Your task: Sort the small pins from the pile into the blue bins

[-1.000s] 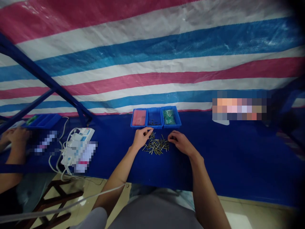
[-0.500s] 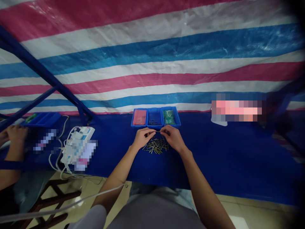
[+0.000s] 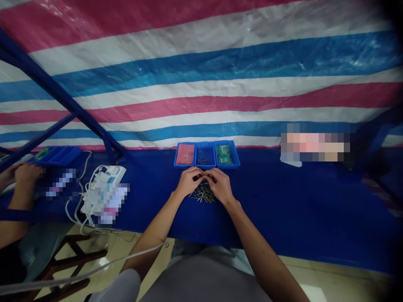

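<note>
Three blue bins (image 3: pixel 205 149) hold pink packets (image 3: pixel 185 154), metal pins (image 3: pixel 205 161) and green packets (image 3: pixel 223 155), while left hand (image 3: pixel 188 182) and right hand (image 3: pixel 222 185) meet, their grip impossible to tell.

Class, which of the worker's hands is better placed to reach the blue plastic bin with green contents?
Probably the right hand: it lies closer to that blue plastic bin, while the left hand is nearer the pink-filled blue bin.

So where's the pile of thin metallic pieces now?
In the head view, the pile lies just below centre on the blue table, between the left hand and right hand, on the person's side of the blue bins.
</note>
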A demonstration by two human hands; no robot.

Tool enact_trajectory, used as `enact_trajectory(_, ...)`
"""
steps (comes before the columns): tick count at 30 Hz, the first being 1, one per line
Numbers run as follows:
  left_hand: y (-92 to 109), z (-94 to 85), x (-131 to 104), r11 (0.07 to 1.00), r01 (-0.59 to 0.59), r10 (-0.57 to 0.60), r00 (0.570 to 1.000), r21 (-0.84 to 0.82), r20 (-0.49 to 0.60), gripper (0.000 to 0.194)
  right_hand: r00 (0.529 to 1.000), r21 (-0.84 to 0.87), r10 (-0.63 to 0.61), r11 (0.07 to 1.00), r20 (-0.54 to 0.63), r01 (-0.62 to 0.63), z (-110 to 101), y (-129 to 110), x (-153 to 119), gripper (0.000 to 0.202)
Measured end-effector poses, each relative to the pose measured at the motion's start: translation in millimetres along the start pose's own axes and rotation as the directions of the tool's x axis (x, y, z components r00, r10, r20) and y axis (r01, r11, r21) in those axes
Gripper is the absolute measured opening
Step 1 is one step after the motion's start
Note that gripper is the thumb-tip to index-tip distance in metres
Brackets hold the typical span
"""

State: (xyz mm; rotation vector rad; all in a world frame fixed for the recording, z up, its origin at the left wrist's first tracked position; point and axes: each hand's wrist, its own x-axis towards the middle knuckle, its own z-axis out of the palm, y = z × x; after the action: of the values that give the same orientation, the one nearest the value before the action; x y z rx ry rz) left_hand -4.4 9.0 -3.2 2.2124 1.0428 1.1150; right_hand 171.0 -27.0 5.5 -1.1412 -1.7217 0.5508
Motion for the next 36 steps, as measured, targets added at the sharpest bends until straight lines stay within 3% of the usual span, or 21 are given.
enact_trajectory(18,1,-0.1,3,0.988,-0.073,0.064,0.996,-0.134,-0.068,0.013,1.000,-0.111,0.005,0.994,-0.011,-0.006,-2,14,-6,0.024)
enact_trajectory(31,5,-1.6,3,0.992,0.045,-0.052,0.997,-0.115,-0.058,0.019,0.999,-0.093,0.046,0.995,0.016,-0.045,-7,5,-5,0.019)
enact_trajectory(36,7,-2.7,4,0.990,0.059,-0.064,0.997,-0.125,-0.040,0.020,1.000,-0.088,0.001,0.996,0.013,0.001,-4,12,-5,0.017)
